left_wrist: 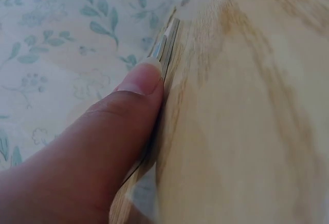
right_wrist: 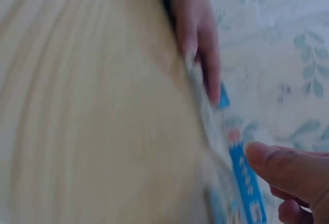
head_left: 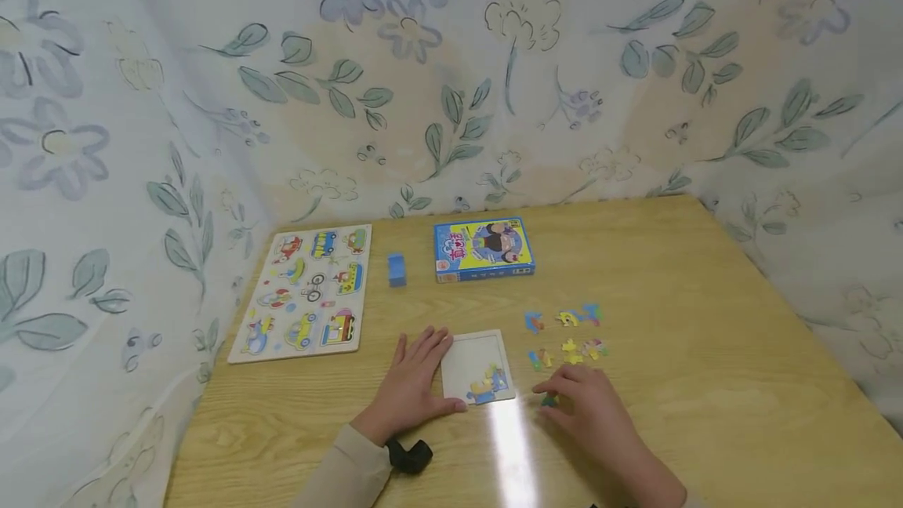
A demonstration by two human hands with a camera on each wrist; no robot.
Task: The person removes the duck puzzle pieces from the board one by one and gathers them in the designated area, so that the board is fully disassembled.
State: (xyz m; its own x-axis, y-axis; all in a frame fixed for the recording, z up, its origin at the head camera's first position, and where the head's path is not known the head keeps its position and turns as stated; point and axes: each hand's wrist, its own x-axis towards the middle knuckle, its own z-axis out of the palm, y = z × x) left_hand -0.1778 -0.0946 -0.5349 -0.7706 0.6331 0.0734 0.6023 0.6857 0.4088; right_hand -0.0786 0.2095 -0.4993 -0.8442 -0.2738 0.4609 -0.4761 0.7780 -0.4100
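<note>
A small square puzzle tray lies on the table, with several joined pieces in its lower right corner. My left hand rests along the tray's left side, fingers extended; its thumb presses the near edge. Just right of the tray, my right hand pinches a dark green puzzle piece between thumb and fingers, low over the table. The right wrist view does not clearly show that piece. Beyond this hand lie several loose puzzle pieces in blue, yellow and pink.
A larger vehicle puzzle board lies at the left. Behind the tray are a blue block and a blue-and-yellow box. Floral cloth hangs along the table's back and sides. A black object sits by the left wrist.
</note>
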